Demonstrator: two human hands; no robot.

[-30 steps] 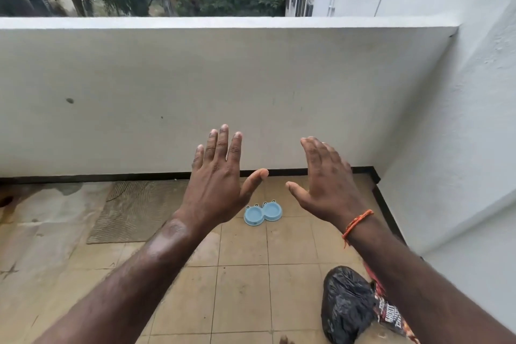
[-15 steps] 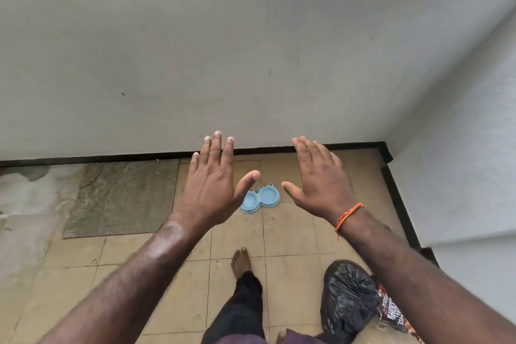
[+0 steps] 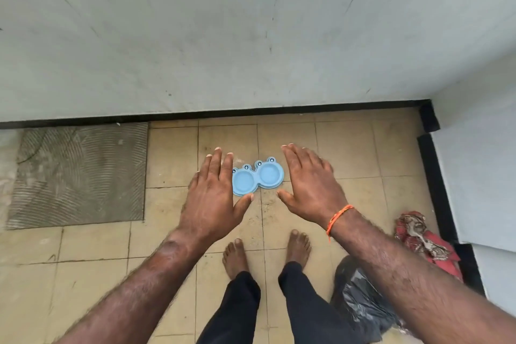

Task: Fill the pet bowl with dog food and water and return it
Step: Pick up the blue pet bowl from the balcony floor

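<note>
fingers (image 3: 216, 165) of the left hand (image 3: 212, 201) are held straight and together, nothing grasped; those of the right hand (image 3: 312, 190) are likewise extended, thumb spread, holding nothing. between the two hands, as seen from above, a light blue double pet bowl (image 3: 257, 179) is shown on the tiled floor (image 3: 173, 153) near the wall (image 3: 251, 36), both wells appearing unfilled. an orange thread (image 3: 339, 216) is worn on the right wrist. bare feet (image 3: 236, 255) are seen below; a black plastic bag (image 3: 360, 304) and red cloth (image 3: 418, 234) lie at right, a mat (image 3: 81, 173) at left.
</note>
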